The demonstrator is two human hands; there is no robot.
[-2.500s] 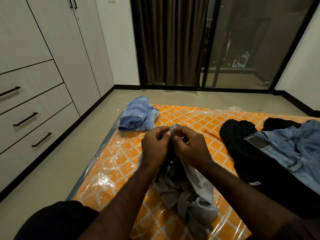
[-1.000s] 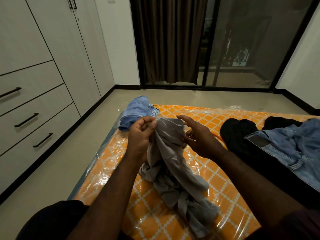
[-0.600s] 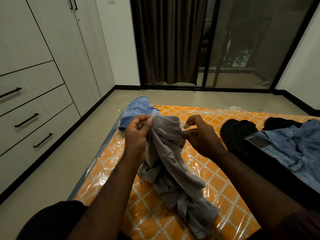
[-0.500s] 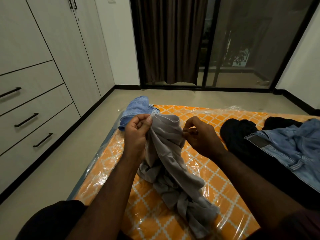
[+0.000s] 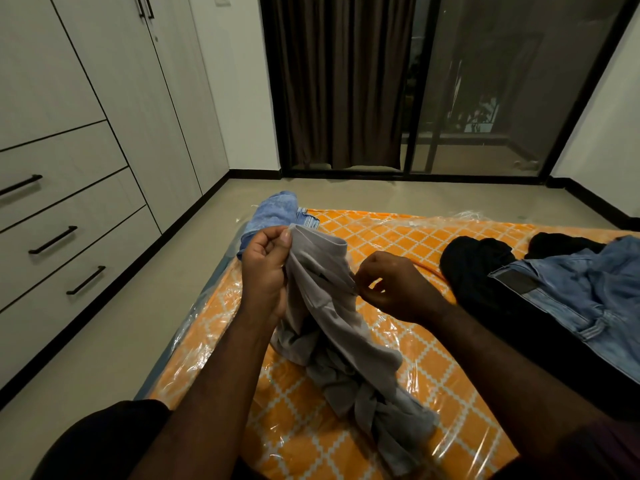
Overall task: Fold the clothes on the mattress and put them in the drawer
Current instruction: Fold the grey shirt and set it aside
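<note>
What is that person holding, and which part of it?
A crumpled grey cloth garment. The left hand grips its raised top hem near one corner; the right hand pinches the edge lower down. The rest trails on the orange plastic-wrapped mattress.

Home bedroom. Built-in pale wardrobe (image 5: 114, 98) along the left wall, tall doors above, three drawers (image 5: 65, 233) with black bar handles below. Mattress (image 5: 398, 237) lies straight on the tiled floor (image 5: 114, 341), orange lattice cover under clear plastic wrap. Loose clothes on it: folded blue jeans (image 5: 273, 213), black garment (image 5: 478, 268), denim piece (image 5: 588, 289). Brown curtain (image 5: 339, 81) half covers a dark-framed sliding glass door (image 5: 485, 81). Plain white walls, black skirting.
</note>
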